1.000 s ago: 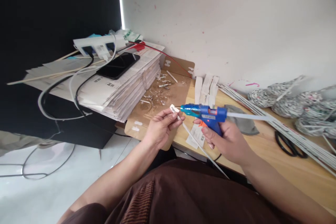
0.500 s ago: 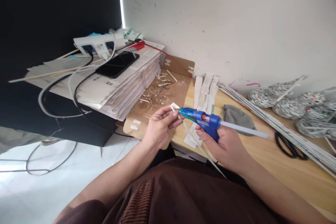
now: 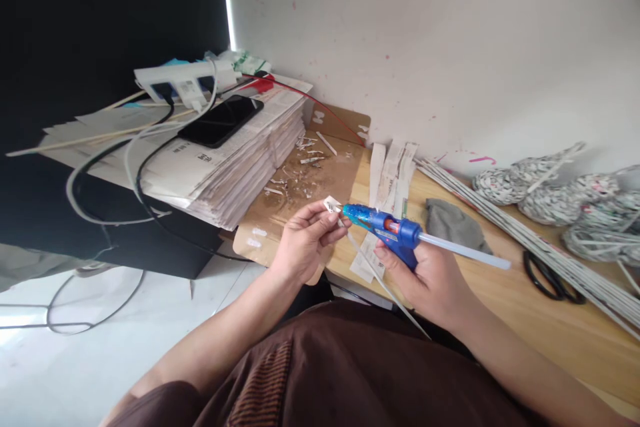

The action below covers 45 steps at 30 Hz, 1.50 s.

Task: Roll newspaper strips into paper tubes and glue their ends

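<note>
Two things fill our grips: a glue gun and a thin paper rod. The glue gun [image 3: 387, 228] is blue, turning to a glossy teal toward the front, with orange showing in the opening of its body and a small red light on its side. A translucent whitish glue stick [image 3: 465, 251] juts from its back end, slanting a little downward to the right. The paper rod [image 3: 367, 260] is pale and slender; its upper end opens into a small white flap [image 3: 330, 203] with dark print, and its lower length runs down past the front edge of the tabletop [image 3: 510, 327] toward our lap. We have both held up above that front edge, near the brown cardboard [image 3: 350, 177].

Our left grip [image 3: 307, 237] is closed to a pinch, thumb against fingers, with the rod's upper end caught between them and the flap poking out beyond the fingertips. Our right grip [image 3: 435, 273] is wrapped around the gun's handle, the thumb lying along its near side; we cannot tell how far the trigger is squeezed. The nozzle points left at the flap, right up by it, though we cannot tell whether they touch.
</note>
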### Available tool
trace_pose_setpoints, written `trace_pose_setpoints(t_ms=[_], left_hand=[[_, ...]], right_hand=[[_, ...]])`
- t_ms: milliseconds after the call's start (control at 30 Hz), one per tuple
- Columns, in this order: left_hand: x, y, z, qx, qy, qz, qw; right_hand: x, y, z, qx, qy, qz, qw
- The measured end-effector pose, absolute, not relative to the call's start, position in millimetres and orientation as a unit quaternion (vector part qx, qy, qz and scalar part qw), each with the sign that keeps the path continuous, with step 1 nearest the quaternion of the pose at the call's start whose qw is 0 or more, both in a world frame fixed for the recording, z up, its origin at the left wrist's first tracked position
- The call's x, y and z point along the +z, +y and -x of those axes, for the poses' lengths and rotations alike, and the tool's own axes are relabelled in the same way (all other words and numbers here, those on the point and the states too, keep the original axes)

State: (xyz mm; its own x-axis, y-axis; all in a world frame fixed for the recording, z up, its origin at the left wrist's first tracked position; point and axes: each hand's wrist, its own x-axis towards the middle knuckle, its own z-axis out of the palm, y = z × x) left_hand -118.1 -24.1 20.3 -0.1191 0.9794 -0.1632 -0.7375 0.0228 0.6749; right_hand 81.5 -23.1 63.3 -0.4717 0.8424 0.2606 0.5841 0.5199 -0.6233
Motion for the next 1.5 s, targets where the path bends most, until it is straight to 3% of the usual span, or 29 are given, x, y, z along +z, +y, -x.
trace_pose_setpoints(t_ms=[733,1000,1267,1500], left_hand=[[18.9,-25.1,121.2,0.669,0.325,-0.167,0.647],[16.4,-26.3,120.8,0.678,0.311,-0.175,0.642],[16.3,-27.3,124.0,0.674,0.315,-0.179,0.643],[16.1,-28.2,125.0,0.674,0.315,-0.184,0.642]], right_hand=[[64.3,-26.0,-83.6,0.202,-0.815,0.455,0.297],[62.5,-27.8,-78.1,0.214,-0.837,0.442,0.24],[64.7,-25.4,-81.0,0.195,-0.826,0.453,0.274],[64.9,-26.5,-75.8,0.216,-0.831,0.451,0.245]])
